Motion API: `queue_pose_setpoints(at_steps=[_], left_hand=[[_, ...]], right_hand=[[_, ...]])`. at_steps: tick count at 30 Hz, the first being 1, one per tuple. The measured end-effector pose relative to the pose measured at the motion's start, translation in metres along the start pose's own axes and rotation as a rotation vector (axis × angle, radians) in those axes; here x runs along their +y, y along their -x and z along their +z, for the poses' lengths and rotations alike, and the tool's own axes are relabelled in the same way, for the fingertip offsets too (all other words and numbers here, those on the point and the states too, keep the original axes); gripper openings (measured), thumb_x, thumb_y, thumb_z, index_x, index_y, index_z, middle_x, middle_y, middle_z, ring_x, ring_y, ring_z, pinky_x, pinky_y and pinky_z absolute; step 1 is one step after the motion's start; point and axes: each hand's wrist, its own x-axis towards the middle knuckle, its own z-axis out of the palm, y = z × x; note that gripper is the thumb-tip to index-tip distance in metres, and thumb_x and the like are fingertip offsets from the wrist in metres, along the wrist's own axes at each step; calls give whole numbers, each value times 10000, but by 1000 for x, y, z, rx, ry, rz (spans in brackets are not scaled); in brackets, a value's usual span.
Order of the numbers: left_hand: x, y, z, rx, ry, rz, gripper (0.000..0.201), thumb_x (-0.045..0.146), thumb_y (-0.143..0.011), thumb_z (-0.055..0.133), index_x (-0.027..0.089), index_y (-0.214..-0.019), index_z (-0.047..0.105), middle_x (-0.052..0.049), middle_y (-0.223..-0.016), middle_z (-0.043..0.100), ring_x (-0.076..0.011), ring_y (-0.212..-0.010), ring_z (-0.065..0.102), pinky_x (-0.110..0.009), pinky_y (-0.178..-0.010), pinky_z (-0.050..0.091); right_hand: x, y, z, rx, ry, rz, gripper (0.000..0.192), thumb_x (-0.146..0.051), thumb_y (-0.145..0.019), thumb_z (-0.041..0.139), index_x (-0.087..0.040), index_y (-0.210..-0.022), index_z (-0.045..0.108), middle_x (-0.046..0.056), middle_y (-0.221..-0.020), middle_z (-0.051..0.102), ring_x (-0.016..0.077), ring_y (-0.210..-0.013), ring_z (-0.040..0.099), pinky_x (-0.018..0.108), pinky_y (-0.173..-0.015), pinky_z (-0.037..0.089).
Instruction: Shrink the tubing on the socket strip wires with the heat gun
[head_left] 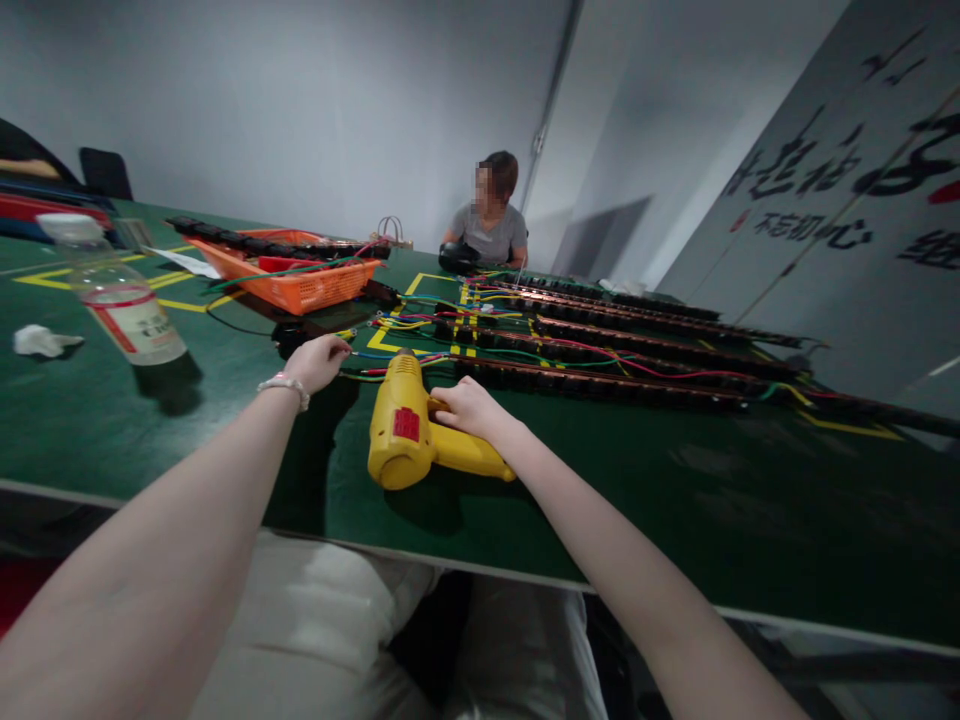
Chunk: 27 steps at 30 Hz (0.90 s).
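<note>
A yellow heat gun (397, 430) with a red label is in front of me, its nozzle pointing away toward the wires. My right hand (471, 408) is closed at its handle, fingers by the trigger. To the left of the nozzle, my left hand (321, 362) pinches the end of a blue wire (367, 355). Red and green wires run close by. These wires lead to the nearest long black strip (600, 382) with a copper-coloured edge. The fingertips partly hide the wire's end.
Several more strips (637, 335) with coloured wires lie behind. An orange basket (300, 290) holds more strips at the back left. A plastic bottle (127, 300) and a crumpled white tissue (41, 341) are at far left. A person (491, 225) sits across the green table (675, 520).
</note>
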Motion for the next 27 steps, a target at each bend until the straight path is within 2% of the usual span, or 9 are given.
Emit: queue_pose_setpoints(at_steps=[2,5,12,15,18,24,27], left_hand=[[4,2,-2,-10,-148,41,266,293,-855,493,194,-1005,689,-112,-1089,689,-294,-1042,628,-382,-911,455],[10,5,-4,-15,-260,54,289,261,-902,416,179,-1054,649,-122,-1176,652,-289,-1131,589,-421,-990,400],[10,5,-3,-88,-293,25,326,267,-951,351,142,-1128,594,-138,-1232,616,-265,-1183,548,-451,-1056,315],[10,3,-3,-187,-295,-22,349,271,-945,358,126,-1148,602,-153,-1251,608,-282,-1182,542,-449,-1024,349],[11,0,-3,-257,-309,-67,365,280,-933,378,113,-1153,616,-173,-1270,596,-305,-1176,537,-424,-968,395],[10,-3,-4,-305,-277,-113,385,323,-920,390,97,-1114,635,-169,-1150,657,-273,-1045,598,-341,-895,432],[6,-5,-5,-307,-217,-143,358,336,-904,396,120,-1000,665,-130,-1074,685,-244,-989,608,-299,-863,440]], right_hand=[[5,8,-2,12,3,24,151,-258,-921,538,-151,-984,624,72,-904,714,177,-821,620,288,-808,308],[10,20,-7,24,3,70,141,-239,-920,535,-152,-985,625,71,-894,710,179,-829,625,278,-784,319],[16,30,-6,30,-60,165,159,-281,-904,538,-211,-1022,618,50,-928,705,192,-846,639,256,-672,351],[15,27,-4,-26,-87,220,222,-307,-887,540,-228,-1083,607,61,-1017,702,211,-875,652,256,-633,369],[14,23,-4,-75,-72,250,247,-287,-884,521,-222,-1100,620,78,-1076,697,231,-944,656,267,-663,410],[-1,11,-4,-99,-22,231,276,-313,-904,507,-218,-1130,635,101,-1095,701,256,-991,661,304,-732,469],[-17,1,-4,-102,-16,164,272,-303,-897,526,-213,-1126,642,104,-1106,703,254,-1022,658,301,-752,481]])
